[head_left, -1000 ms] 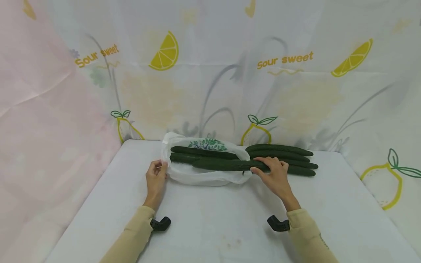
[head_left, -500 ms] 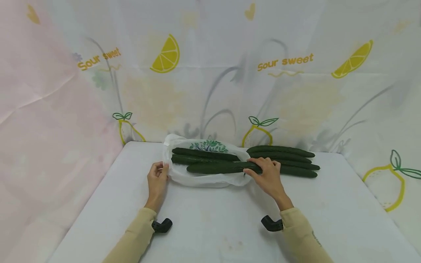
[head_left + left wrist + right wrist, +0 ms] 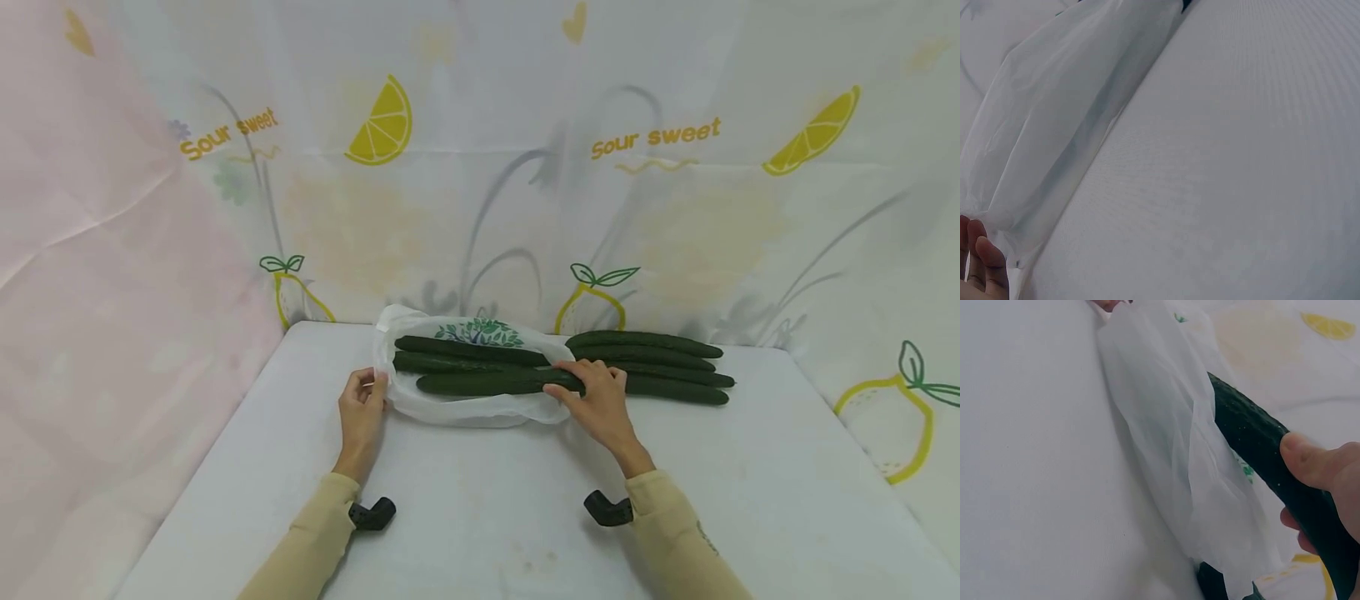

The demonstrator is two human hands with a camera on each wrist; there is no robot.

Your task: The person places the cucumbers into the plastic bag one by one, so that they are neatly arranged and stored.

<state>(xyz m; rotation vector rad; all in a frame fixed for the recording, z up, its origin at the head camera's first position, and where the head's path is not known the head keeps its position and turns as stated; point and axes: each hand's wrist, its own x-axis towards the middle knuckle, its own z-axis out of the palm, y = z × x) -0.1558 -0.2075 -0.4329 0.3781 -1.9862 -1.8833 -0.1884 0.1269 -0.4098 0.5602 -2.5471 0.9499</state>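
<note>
My right hand (image 3: 596, 404) grips a long dark green cucumber (image 3: 480, 383) near its right end, thumb on the near side and fingers over the far side. Most of that cucumber lies within the open white plastic bag (image 3: 472, 412), which has a green tree print. Two more cucumbers (image 3: 472, 348) rest in the bag behind it. At the bag's left end my left hand (image 3: 362, 412) pinches the plastic between thumb and fingers. In the right wrist view the held cucumber (image 3: 1250, 428) slants past the bag's edge, the thumb pressed on its skin.
Several loose cucumbers (image 3: 660, 354) lie side by side to the right of the bag, behind my right hand. A white table (image 3: 480, 517) carries everything. A printed fabric backdrop (image 3: 480, 208) with lemons rises behind the table's back edge.
My right hand has moved left, pushing the cucumber deeper into the bag. My left hand keeps its pinch on the bag's left end.
</note>
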